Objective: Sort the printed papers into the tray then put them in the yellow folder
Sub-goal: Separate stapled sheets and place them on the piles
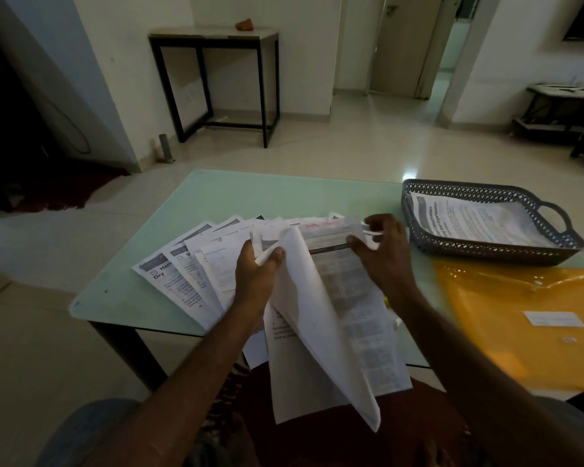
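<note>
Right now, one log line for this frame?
left grip: pinches lifted sheet | right grip: pinches printed sheet | tray: printed paper inside | yellow folder: flat on table

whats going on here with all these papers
A person seated at a glass table is sorting printed papers fanned out across it. The left hand pinches a white sheet that curls down toward the lap, while the right hand holds the top of a printed page behind it. A grey lattice tray on the right already holds a few sheets, and the yellow folder lies flat just in front of it.
</note>
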Motion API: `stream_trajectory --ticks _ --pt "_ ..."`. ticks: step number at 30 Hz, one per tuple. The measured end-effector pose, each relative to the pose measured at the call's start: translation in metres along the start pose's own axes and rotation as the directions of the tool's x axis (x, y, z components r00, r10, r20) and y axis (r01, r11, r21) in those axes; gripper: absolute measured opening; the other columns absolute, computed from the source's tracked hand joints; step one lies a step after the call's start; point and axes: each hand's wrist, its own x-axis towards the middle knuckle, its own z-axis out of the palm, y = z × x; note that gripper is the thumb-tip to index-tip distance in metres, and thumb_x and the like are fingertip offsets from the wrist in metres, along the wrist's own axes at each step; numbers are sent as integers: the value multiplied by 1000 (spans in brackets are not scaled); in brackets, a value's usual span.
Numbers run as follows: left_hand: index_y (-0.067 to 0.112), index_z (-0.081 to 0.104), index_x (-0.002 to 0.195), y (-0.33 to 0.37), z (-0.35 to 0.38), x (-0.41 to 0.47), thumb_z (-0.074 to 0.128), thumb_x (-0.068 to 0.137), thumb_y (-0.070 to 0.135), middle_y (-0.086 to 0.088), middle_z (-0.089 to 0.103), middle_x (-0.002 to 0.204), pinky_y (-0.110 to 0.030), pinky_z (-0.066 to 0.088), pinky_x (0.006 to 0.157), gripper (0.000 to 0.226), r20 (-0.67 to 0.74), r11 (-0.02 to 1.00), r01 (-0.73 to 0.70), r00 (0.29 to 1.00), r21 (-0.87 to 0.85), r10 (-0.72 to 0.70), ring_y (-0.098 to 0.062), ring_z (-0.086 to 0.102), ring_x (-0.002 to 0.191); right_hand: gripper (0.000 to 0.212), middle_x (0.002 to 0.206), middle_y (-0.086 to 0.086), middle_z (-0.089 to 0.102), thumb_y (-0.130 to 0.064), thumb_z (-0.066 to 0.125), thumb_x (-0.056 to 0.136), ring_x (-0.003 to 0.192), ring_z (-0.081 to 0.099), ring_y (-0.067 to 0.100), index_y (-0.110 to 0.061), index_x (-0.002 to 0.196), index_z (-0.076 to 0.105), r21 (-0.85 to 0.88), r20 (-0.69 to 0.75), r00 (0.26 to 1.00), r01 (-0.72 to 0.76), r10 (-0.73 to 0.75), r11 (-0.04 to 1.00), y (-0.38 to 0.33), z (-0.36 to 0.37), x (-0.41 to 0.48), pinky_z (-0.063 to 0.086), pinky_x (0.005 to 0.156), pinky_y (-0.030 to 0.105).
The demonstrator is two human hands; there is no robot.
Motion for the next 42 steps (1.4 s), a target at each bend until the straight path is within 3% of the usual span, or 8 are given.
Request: stream_trajectory --ticks 3,8,16,25,30,34,39,42 --pt "23 57 111 -2 1 0 69 91 29 -1 65 109 -38 55 82 25 3 1000 17 1000 5 -17 -21 62 101 48 111 -5 65 -22 80 85 99 66 14 -23 124 51 166 62 991 -128 119 978 9 -9 3 60 84 41" --pt "19 57 123 -2 0 0 68 91 31 -1 64 115 -34 53 80 35 -3 1000 18 1000 11 -18 -20 61 103 33 90 -8 71 -18 80 85 79 68 0 -21 110 58 145 -11 1000 -14 16 989 2 -10 4 56 64 24" --pt "17 56 125 0 1 -1 66 93 31 -4 63 116 -31 50 72 37 -6 999 34 999 8 -34 -22 60 103 15 104 -6 62 -20 82 83 91 62 9 -24 90 69 -160 -122 950 266 -287 951 0 -11 3 52 72 24" --pt "20 53 135 1 1 0 58 95 49 -2 62 127 -35 53 85 49 30 999 35 999 -6 -35 -22 59 112 13 98 -13 73 -24 70 92 89 68 7 -25 104 64 -84 236 808 571 -540 817 -34 18 -43 54 84 40" --pt "33 54 136 9 1 -5 37 79 86 8 62 131 -40 48 102 79 56 993 66 997 -100 -60 -16 59 117 16 118 -9 69 -19 63 99 111 60 0 -22 115 59 130 427 803 400 -416 907 -44 33 -63 41 91 7" --pt "25 59 125 -1 -4 -3 68 84 57 7 68 116 -39 56 89 53 37 999 -33 999 -12 34 -15 65 106 16 116 -14 68 -13 62 99 111 61 -4 -21 112 59 211 344 855 334 -389 919 -41 26 -50 48 93 17" --pt "20 57 127 -1 0 0 69 91 36 3 65 116 -25 50 76 41 1 999 -32 999 10 32 -17 61 105 30 114 -9 55 -28 73 89 105 56 15 -30 109 51 -58 -39 987 156 -159 986 -12 -2 -8 55 87 43" --pt "17 58 126 -1 2 0 69 92 33 1 64 116 -18 45 70 39 7 998 -54 998 12 54 -17 60 104 43 113 -5 59 -25 80 85 104 61 20 -24 117 52 62 -28 999 -30 32 998 4 -16 4 58 84 41"
